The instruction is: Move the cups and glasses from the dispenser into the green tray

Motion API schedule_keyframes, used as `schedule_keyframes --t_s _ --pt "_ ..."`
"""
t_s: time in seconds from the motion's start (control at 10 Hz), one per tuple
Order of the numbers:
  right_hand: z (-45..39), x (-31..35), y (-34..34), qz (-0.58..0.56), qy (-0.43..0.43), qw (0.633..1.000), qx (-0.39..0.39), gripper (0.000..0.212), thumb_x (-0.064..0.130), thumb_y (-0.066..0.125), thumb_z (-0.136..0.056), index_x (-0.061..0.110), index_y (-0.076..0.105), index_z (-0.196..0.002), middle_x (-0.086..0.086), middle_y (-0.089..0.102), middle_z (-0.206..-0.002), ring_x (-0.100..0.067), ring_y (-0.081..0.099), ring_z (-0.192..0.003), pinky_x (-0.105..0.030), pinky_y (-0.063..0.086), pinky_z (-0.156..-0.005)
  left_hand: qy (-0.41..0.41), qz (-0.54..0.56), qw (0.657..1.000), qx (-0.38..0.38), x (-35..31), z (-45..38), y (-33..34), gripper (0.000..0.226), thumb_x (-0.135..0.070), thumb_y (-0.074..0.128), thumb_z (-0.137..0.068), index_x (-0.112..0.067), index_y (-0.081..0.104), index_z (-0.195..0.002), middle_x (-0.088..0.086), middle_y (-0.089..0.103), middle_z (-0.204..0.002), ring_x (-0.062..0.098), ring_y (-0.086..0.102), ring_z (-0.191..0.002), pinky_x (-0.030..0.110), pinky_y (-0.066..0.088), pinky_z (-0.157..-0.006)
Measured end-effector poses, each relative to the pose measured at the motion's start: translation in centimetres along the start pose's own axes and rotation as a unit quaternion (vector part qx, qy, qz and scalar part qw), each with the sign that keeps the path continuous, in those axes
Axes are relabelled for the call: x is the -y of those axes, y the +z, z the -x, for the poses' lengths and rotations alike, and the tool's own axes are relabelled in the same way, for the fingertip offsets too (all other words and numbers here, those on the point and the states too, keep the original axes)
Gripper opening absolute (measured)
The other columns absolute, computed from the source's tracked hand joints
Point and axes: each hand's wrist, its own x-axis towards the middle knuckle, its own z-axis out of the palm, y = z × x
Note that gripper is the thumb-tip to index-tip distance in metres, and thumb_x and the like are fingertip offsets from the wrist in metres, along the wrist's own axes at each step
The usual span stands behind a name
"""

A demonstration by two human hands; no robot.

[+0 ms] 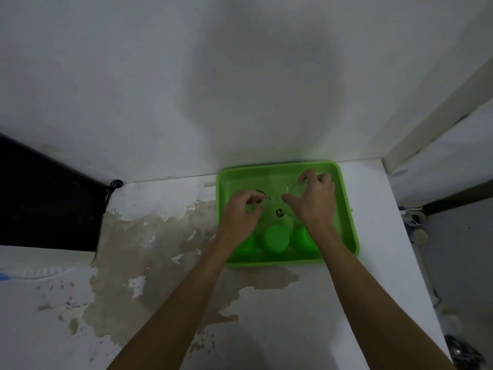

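A green tray lies on a white counter against the wall. Three green cups stand upside down along its near edge; the middle green cup shows fully, the outer two are partly hidden by my wrists. My left hand is inside the tray, its fingers curled around a clear glass that is hard to make out. My right hand is over the tray's far right part, fingers wrapped on another clear glass. A small round sticker marks the tray floor between my hands. No dispenser is in view.
The white counter has large patches of peeled, brownish surface left of and in front of the tray. A dark object with a black cord sits at the far left. The counter's right edge drops off near cluttered items.
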Motion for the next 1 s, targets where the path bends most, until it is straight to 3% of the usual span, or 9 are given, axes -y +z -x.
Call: schedule_keyframes --t_s 0.1,0.3,0.5,0.7,0.9,1.0 --pt "-0.4 0.0 0.9 0.056 -0.024 0.998 0.015 0.061 0.037 0.089 -0.064 0.015 0.055 -0.109 -0.013 0.050 -0.118 -0.030 0.049 -0.109 -0.034 0.048 -0.069 0.008 -0.037 0.999 0.012 0.1 -0.9 0.4 0.019 -0.020 0.068 -0.094 -0.015 0.069 -0.112 0.002 0.063 -0.117 0.013 0.061 -0.104 0.036 0.054 -0.097" --pt "-0.8 -0.2 2.4 0.165 -0.023 0.985 0.037 0.069 0.048 0.085 -0.066 0.014 0.050 -0.115 -0.014 0.052 -0.118 -0.030 0.052 -0.107 -0.045 0.054 -0.083 0.021 -0.065 0.997 0.019 0.2 -1.9 0.6 0.016 -0.020 0.068 -0.094 -0.017 0.069 -0.109 -0.001 0.056 -0.109 0.016 0.060 -0.101 0.035 0.052 -0.100" --pt "-0.5 -0.5 3.0 0.214 -0.045 0.975 0.039 0.073 0.061 0.079 -0.068 0.012 0.049 -0.113 -0.015 0.054 -0.114 -0.030 0.054 -0.102 -0.045 0.052 -0.085 0.019 -0.071 0.997 0.027 0.2 -1.9 0.6 0.017 -0.020 0.067 -0.094 -0.018 0.069 -0.111 -0.001 0.055 -0.108 0.015 0.059 -0.101 0.032 0.050 -0.099" --pt "-0.3 0.2 2.0 0.206 -0.034 0.977 0.050 0.071 0.065 0.069 -0.077 0.009 0.051 -0.117 -0.016 0.056 -0.118 -0.031 0.055 -0.107 -0.048 0.052 -0.090 0.021 -0.063 0.997 0.039 -0.2 -1.5 0.0 0.019 -0.018 0.068 -0.094 -0.015 0.068 -0.113 0.005 0.061 -0.115 0.017 0.061 -0.102 0.031 0.050 -0.099" --pt "0.2 2.6 -0.7 0.156 -0.045 0.985 0.051 0.045 0.048 0.069 -0.084 0.011 0.061 -0.108 -0.015 0.062 -0.114 -0.033 0.058 -0.108 -0.044 0.050 -0.088 0.027 -0.022 0.999 0.026 -1.3 -0.4 -2.0 0.015 -0.014 0.068 -0.093 -0.014 0.071 -0.107 0.000 0.071 -0.106 0.012 0.066 -0.097 0.033 0.056 -0.092" --pt "1.0 4.4 -1.6 0.086 -0.045 0.994 0.055 0.035 0.039 0.071 -0.083 0.012 0.065 -0.105 -0.012 0.068 -0.108 -0.033 0.064 -0.099 -0.041 0.053 -0.082 0.032 0.007 0.999 0.005 -2.0 0.3 -3.4 0.013 -0.012 0.069 -0.091 -0.014 0.073 -0.102 -0.001 0.074 -0.098 0.014 0.069 -0.091 0.038 0.058 -0.087"
